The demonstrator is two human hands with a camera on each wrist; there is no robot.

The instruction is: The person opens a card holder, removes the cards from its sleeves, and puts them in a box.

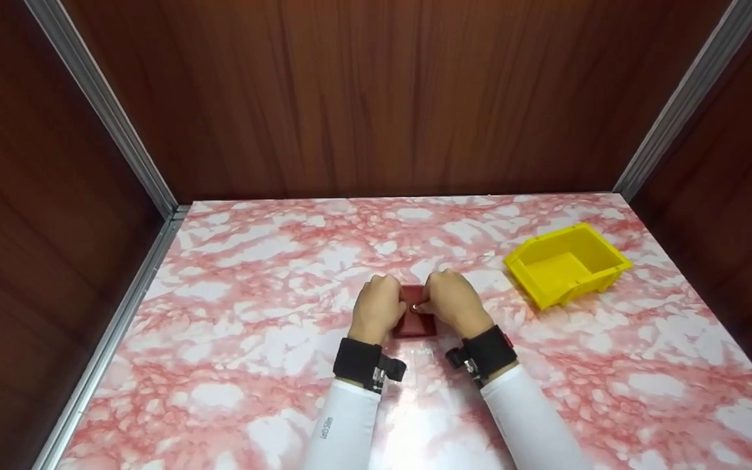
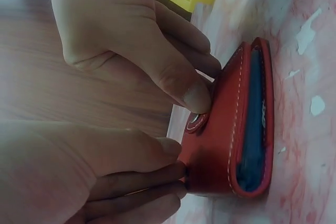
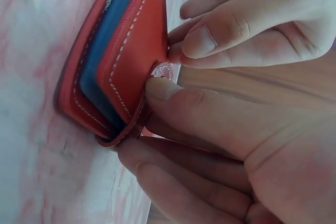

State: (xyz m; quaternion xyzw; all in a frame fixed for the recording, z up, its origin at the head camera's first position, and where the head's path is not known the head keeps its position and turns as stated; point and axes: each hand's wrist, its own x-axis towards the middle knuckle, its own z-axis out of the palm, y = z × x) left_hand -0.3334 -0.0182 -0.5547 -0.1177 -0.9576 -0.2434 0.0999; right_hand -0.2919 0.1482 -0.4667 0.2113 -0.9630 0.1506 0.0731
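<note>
A small red leather wallet (image 1: 415, 326) with white stitching lies on the table between both hands, its layered blue inside showing along the near edge in the left wrist view. My left hand (image 1: 377, 307) holds its left side, the thumb at the upper edge and the fingers bent against the side. From the right, my right hand (image 1: 454, 300) pinches the short closing strap, with the thumb beside the round metal snap (image 3: 163, 70). Several right fingers lie at the wallet's side in the right wrist view. The wallet's underside is hidden.
A yellow plastic bin (image 1: 585, 287) stands to the right of the hands on the pink-and-white marbled table (image 1: 252, 365). Brown wood-grain panels (image 1: 376, 98) close off the back and both sides, with metal rails (image 1: 108, 104) at the corners.
</note>
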